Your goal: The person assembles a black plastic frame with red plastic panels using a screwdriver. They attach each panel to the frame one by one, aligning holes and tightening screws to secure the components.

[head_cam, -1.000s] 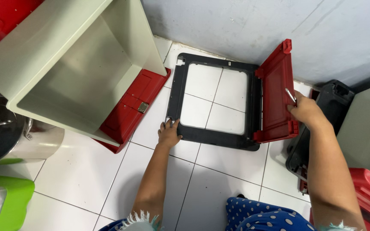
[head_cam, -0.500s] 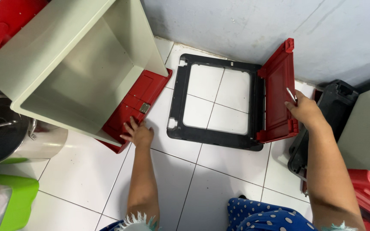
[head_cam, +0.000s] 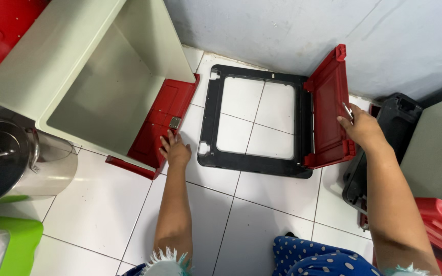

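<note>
Red plastic marks both pieces in hand. The left hand lies fingers spread and flat on the red panel that sticks out from under the pale green tub at the left; it presses on the panel near a small metal latch and grips nothing. The right hand is curled around the right edge of the red hinged flap, which stands tilted up along the right side of the black square frame lying flat on the white tiled floor. A thin metal tool seems to sit between its fingers, though it is too small to be sure.

To do this well, I judge the flap should be kept steady at its edge so the frame does not slide, while the left hand takes the panel by its near rim rather than by the latch, since the tub's weight rests on it.
</note>
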